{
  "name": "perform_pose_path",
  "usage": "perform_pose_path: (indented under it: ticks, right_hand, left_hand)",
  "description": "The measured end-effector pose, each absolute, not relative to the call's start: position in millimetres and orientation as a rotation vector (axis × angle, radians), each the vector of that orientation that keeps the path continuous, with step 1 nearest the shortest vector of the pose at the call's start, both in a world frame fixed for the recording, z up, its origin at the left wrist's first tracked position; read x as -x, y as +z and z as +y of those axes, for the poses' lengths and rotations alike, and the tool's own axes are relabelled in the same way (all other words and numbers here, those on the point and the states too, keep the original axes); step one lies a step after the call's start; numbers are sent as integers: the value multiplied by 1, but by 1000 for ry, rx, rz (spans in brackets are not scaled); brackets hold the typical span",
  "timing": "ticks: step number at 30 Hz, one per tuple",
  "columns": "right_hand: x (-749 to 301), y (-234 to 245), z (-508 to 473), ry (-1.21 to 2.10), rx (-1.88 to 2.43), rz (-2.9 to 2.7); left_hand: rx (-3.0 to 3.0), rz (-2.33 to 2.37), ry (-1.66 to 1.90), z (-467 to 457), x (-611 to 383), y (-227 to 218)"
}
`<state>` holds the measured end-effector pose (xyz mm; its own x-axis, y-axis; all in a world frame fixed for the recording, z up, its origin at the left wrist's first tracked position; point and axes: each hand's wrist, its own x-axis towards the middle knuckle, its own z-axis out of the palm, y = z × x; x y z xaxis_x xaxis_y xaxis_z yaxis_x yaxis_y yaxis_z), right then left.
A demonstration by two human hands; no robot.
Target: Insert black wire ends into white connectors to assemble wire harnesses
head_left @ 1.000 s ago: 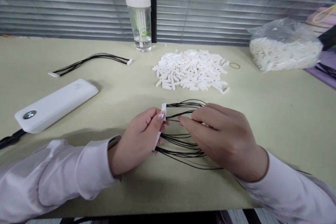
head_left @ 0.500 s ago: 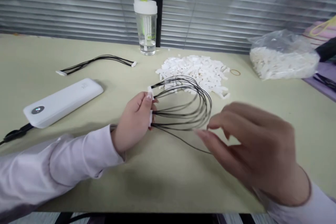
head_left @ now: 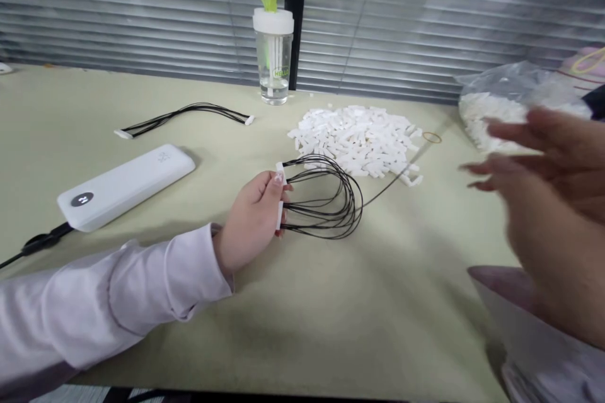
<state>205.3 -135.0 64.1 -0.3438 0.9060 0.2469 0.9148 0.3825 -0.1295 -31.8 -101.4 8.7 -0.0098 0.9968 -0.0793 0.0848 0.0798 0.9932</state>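
Observation:
My left hand (head_left: 253,217) is closed around the white connectors of a wire harness (head_left: 352,201). Its thin black wires loop out to the right and curve back between the two connectors. One loose wire (head_left: 392,182) strays from the loop toward the upper right, its far end blurred. At the right, raised over the table, is my right hand (head_left: 553,201), smeared by motion. Its fingers are spread apart, and nothing shows between them. Just behind the harness lies a heap of small white connector housings (head_left: 354,138).
A second black wire harness (head_left: 184,112) lies at the back left, behind a white power bank (head_left: 126,187) with a cable. A water cup (head_left: 274,56) stands by the blinds. At the back right are a rubber band (head_left: 432,137) and a clear bag of white pieces (head_left: 491,110).
My right hand has moved away from the wires to the right, and its fingers have opened. The loose wire swung from lower right to upper right. My left hand keeps its grip.

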Motion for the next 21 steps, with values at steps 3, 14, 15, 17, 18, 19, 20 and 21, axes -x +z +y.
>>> perform_pose_path:
  ticks: [3,14,15,17,18,19,20,21]
  right_hand:
    - [-197,64,-135,123,1533,-2201]
    - [-166,61,-133,755,1465,-1991]
    - [-165,60,-135,775,1496,-2168]
    - [-162,56,-139,716,1586,-2509]
    - [-161,53,-140,600,1653,-2629]
    - [-161,51,-140,438,1740,-2688]
    - [-161,49,-139,264,1832,-2689]
    - [-162,48,-138,121,1911,-2651]
  left_hand:
    - [-1287,1297,1031,-105,32,11]
    - [-1307,1319,1029,-108,32,10]
    - [-1299,1327,1035,-108,32,10]
    - [-1278,1339,1040,-107,32,10]
    - [-1270,1342,1045,-106,32,10]
    - [-1265,1343,1049,-106,32,10]
    - [-1264,1343,1052,-105,32,10]
    - [-1265,1340,1056,-105,33,9]
